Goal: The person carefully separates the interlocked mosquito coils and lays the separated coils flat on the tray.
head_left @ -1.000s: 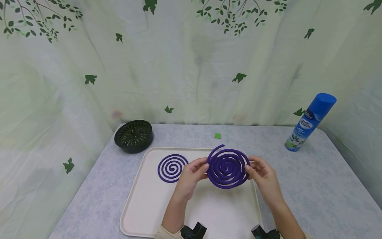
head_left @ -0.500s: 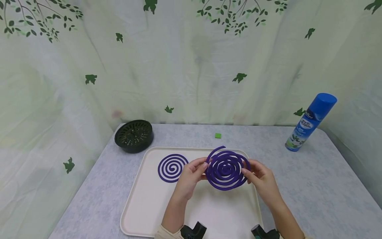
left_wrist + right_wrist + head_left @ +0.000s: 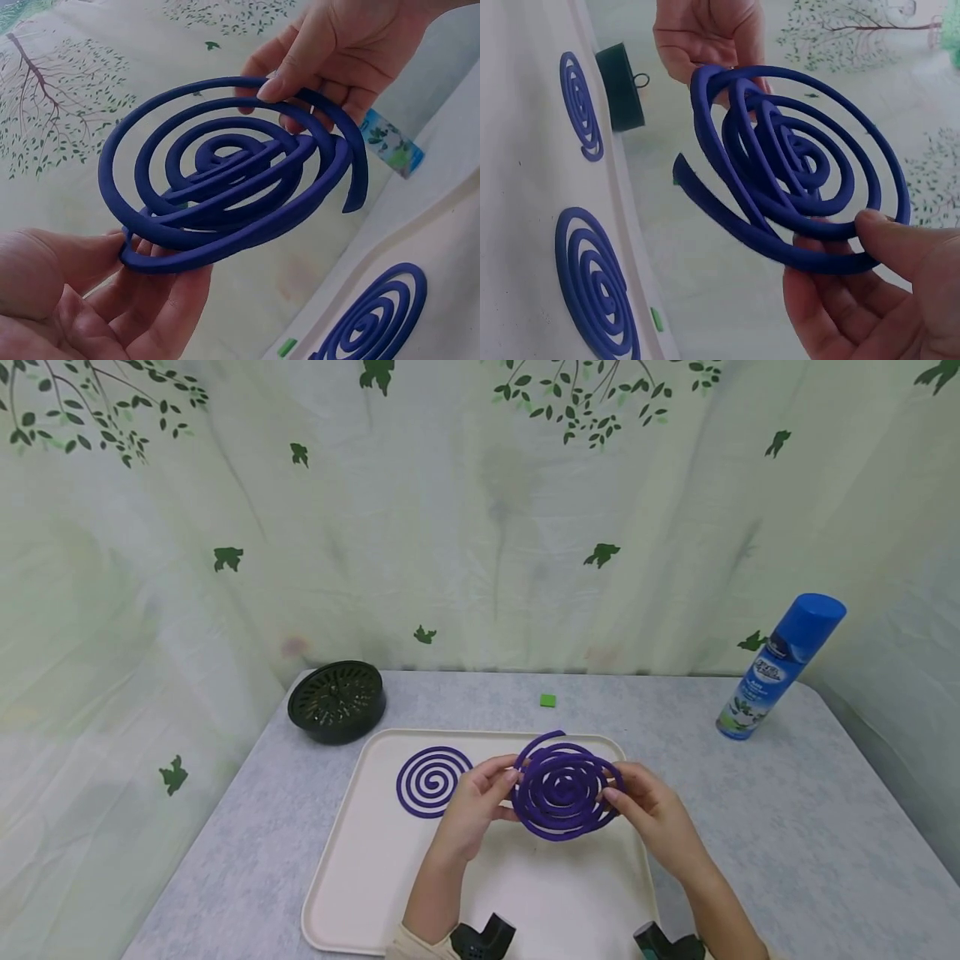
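A pair of interlocked purple mosquito coils [image 3: 562, 789] is held above the tray, partly spread apart, as the left wrist view shows. My left hand [image 3: 474, 810] pinches their left edge between thumb and fingers. On the opposite edge, my right hand [image 3: 660, 818] grips with the thumb over one strand and the fingers beneath, plain in the right wrist view. One single coil [image 3: 433, 782] lies flat on the white tray [image 3: 390, 893] left of the hands. Another flat coil [image 3: 596, 289] appears in the right wrist view; in the head view the held pair hides it.
A round black slotted holder [image 3: 337, 702] stands at the table's back left. Toward the back right is a blue spray can [image 3: 776, 668]. A small green square [image 3: 548, 701] lies behind the tray. A leaf-printed curtain [image 3: 487, 527] hangs behind the table.
Both hands have brought the coils slightly down and to the left. My right thumb and fingers now lie further in over the coils' right edge.
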Demonstrator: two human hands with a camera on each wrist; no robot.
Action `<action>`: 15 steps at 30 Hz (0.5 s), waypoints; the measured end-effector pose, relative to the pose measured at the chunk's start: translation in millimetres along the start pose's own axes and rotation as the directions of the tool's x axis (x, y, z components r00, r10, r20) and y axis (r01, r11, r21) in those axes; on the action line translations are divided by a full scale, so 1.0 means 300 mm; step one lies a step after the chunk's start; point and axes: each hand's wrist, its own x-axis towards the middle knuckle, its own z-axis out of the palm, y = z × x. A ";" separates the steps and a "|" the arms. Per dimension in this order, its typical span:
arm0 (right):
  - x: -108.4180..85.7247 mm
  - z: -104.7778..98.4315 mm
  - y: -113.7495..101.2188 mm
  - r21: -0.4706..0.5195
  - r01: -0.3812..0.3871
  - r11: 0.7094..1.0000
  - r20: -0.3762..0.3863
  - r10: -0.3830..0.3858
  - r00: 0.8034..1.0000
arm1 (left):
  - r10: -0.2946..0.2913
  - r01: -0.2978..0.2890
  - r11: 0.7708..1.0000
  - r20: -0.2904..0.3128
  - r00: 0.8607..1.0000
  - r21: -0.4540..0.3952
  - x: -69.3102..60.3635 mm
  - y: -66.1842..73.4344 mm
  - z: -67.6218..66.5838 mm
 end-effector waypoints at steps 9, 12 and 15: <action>0.002 0.003 0.003 0.124 -0.039 0.991 -0.032 0.044 0.999 | 0.008 -0.005 0.998 0.044 0.999 -0.057 -0.002 0.004 0.004; 0.003 0.009 -0.002 0.216 -0.065 0.974 -0.085 0.085 0.993 | 0.019 -0.009 0.995 0.092 0.996 -0.100 -0.005 0.009 0.009; 0.003 0.017 -0.006 0.284 -0.078 0.956 -0.119 0.116 0.986 | 0.041 -0.026 0.993 0.130 0.991 -0.117 -0.008 0.012 0.010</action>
